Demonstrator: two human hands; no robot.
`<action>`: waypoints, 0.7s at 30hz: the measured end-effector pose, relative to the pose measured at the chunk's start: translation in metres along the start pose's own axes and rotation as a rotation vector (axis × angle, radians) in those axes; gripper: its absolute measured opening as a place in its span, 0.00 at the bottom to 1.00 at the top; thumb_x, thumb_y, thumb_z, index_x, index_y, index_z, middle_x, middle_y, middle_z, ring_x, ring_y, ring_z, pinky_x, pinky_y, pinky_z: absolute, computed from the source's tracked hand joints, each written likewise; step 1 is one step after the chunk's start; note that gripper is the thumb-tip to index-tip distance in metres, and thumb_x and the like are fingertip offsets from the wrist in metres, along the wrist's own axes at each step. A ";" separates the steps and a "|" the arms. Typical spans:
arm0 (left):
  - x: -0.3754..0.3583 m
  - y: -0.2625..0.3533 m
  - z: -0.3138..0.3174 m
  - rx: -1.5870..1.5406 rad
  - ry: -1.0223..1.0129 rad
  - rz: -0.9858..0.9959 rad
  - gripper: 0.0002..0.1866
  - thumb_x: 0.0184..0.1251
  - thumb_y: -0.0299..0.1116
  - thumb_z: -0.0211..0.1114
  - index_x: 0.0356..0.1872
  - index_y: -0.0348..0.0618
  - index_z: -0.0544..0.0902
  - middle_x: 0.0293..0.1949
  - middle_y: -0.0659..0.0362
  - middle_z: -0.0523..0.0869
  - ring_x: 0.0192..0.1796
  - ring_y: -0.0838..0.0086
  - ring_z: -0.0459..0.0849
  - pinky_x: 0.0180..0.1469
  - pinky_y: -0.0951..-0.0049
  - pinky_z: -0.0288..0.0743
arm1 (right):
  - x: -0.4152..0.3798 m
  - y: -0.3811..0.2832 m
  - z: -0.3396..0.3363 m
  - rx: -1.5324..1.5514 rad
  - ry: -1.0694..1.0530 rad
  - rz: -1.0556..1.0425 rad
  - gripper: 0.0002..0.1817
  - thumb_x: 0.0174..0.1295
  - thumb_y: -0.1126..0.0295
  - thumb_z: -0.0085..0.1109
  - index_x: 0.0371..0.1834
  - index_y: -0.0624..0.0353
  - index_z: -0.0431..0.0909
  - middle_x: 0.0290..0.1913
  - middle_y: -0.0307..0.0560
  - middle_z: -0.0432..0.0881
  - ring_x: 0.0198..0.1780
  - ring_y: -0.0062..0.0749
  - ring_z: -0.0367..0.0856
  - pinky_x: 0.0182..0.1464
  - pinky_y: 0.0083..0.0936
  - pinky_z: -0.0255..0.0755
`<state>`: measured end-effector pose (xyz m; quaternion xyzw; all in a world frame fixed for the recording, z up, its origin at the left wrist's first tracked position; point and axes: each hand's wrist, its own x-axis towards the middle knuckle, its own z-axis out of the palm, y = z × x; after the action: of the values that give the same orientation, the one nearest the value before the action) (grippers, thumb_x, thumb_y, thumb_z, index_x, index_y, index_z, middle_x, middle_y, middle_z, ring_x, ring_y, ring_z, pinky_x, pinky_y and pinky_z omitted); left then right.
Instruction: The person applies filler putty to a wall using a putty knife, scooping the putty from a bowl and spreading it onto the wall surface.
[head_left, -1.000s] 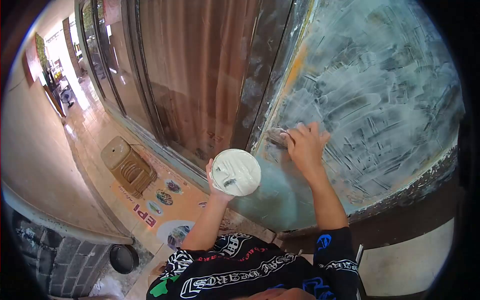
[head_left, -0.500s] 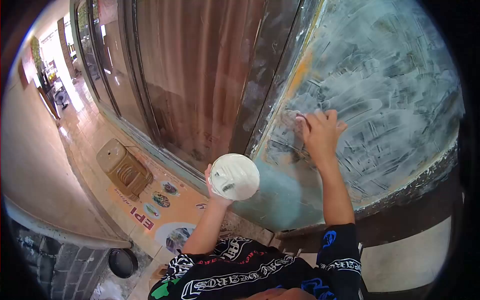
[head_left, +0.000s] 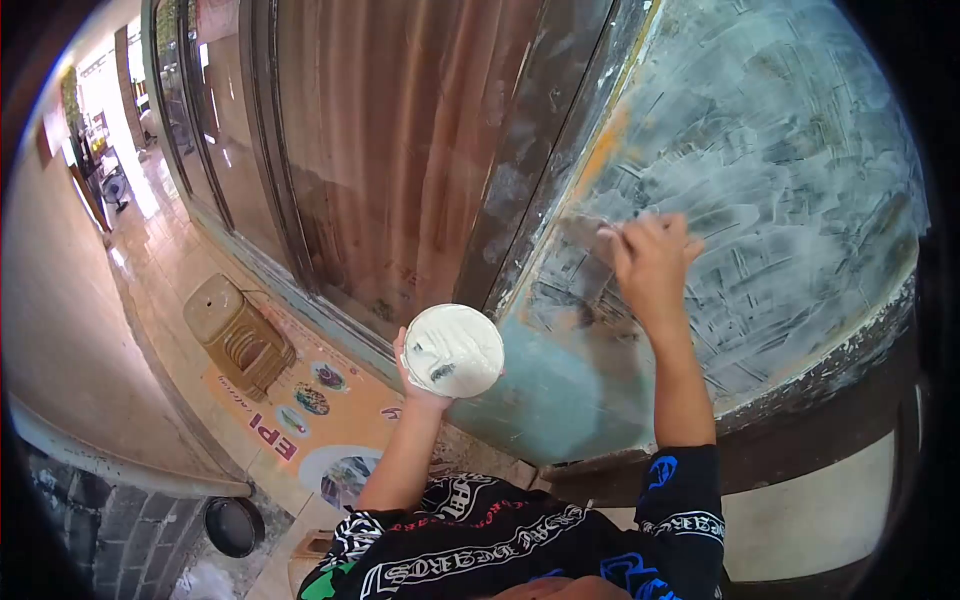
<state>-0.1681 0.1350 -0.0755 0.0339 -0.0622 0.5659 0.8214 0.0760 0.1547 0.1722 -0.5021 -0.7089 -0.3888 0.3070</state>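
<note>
My left hand (head_left: 424, 388) is wrapped around a round tub of white putty (head_left: 455, 345), holding it from beneath and the side. Dark smudges mark the putty's surface. Up at the wall panel (head_left: 760, 200), my right hand (head_left: 655, 255) is closed on a thin flat putty scraper (head_left: 597, 236), which is blurred and blends with the wall. Whitish streaks and short dark strokes cover the panel around this hand. Below, a strip of bare pale green wall (head_left: 550, 385) shows.
A glass window with brown frames (head_left: 400, 150) stands to the left of the panel. On the tiled floor are a brown plastic stool (head_left: 240, 330), a printed orange banner (head_left: 290, 420) and a black round pan (head_left: 234, 527). Grey blocks (head_left: 120, 540) line the lower left.
My right hand has shifted slightly to the right along the panel. The tub in my left hand sits a little further left in view, as does the background.
</note>
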 end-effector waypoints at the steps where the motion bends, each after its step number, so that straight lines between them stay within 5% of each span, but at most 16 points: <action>1: 0.000 0.000 0.000 0.017 -0.035 -0.001 0.44 0.66 0.71 0.49 0.73 0.51 0.72 0.72 0.47 0.73 0.69 0.34 0.73 0.59 0.10 0.62 | -0.013 -0.005 0.007 0.019 -0.083 -0.046 0.10 0.63 0.56 0.66 0.30 0.47 0.87 0.35 0.33 0.78 0.48 0.41 0.71 0.48 0.54 0.58; 6: 0.000 0.001 0.001 0.027 0.044 0.016 0.43 0.65 0.71 0.50 0.73 0.51 0.73 0.72 0.48 0.75 0.69 0.35 0.73 0.60 0.10 0.62 | -0.047 -0.003 0.053 -0.099 -0.309 -0.118 0.11 0.64 0.57 0.66 0.30 0.49 0.86 0.36 0.34 0.79 0.50 0.41 0.71 0.48 0.54 0.58; 10: -0.003 -0.001 0.007 0.007 -0.034 -0.017 0.43 0.66 0.72 0.50 0.72 0.51 0.74 0.71 0.48 0.76 0.69 0.36 0.74 0.61 0.12 0.63 | -0.004 0.012 0.002 -0.057 -0.007 0.014 0.09 0.66 0.59 0.64 0.31 0.48 0.85 0.36 0.35 0.78 0.50 0.41 0.72 0.49 0.53 0.56; 18: -0.008 -0.002 0.008 0.014 -0.040 -0.012 0.45 0.66 0.71 0.49 0.72 0.46 0.73 0.71 0.46 0.76 0.68 0.37 0.75 0.62 0.15 0.64 | -0.065 0.003 0.062 -0.020 -0.250 -0.125 0.09 0.64 0.58 0.66 0.29 0.47 0.84 0.35 0.34 0.78 0.49 0.40 0.72 0.48 0.56 0.57; 21: -0.010 -0.002 0.008 0.050 0.016 0.023 0.44 0.66 0.71 0.50 0.72 0.48 0.74 0.71 0.47 0.76 0.68 0.37 0.74 0.62 0.15 0.63 | -0.021 0.018 0.028 -0.086 -0.098 -0.082 0.09 0.63 0.58 0.66 0.30 0.47 0.84 0.35 0.33 0.78 0.48 0.39 0.72 0.47 0.53 0.56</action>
<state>-0.1701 0.1244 -0.0688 0.0492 -0.0419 0.5770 0.8142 0.0986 0.1723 0.1454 -0.5038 -0.7258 -0.4058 0.2339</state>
